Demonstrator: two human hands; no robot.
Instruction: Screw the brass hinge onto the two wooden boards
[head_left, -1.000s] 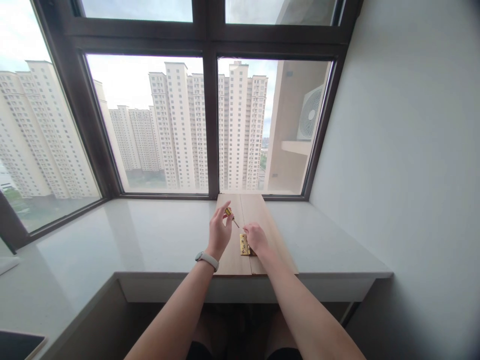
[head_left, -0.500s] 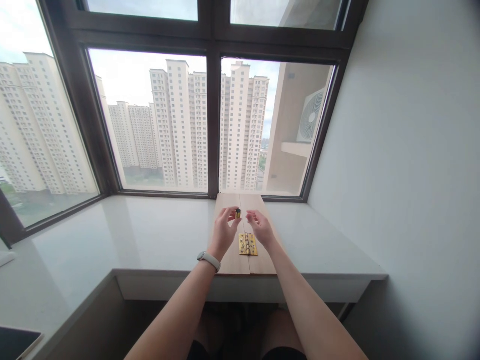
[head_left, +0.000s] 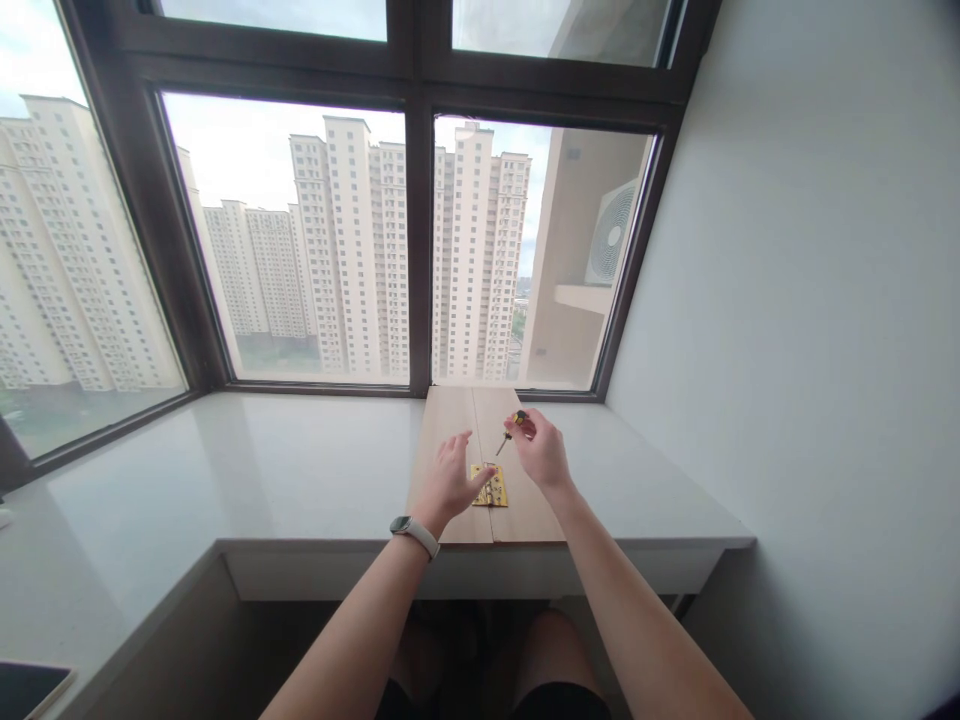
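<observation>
My right hand (head_left: 544, 450) grips a short screwdriver (head_left: 508, 437) by its black and yellow handle, the metal shaft slanting down to the left. Its tip is above the far edge of a gold-coloured hinge (head_left: 491, 490); whether it touches anything I cannot tell. The hinge lies across the seam between two light wooden boards (head_left: 450, 415), with several screws or holes on its leaves. My left hand (head_left: 448, 480) is open and holds nothing, its fingers spread over the left board and its thumb reaching across part of the hinge.
The boards rest on a white countertop (head_left: 315, 470) that runs along the window (head_left: 420, 250). A white wall (head_left: 787, 300) stands on the right. At the lower left corner lies a dark flat object (head_left: 34, 685). My legs are under the counter's front edge.
The black and yellow screwdriver has passed from my left hand to my right, its shaft now showing. My left hand has opened and come down beside the hinge. The view has shifted slightly.
</observation>
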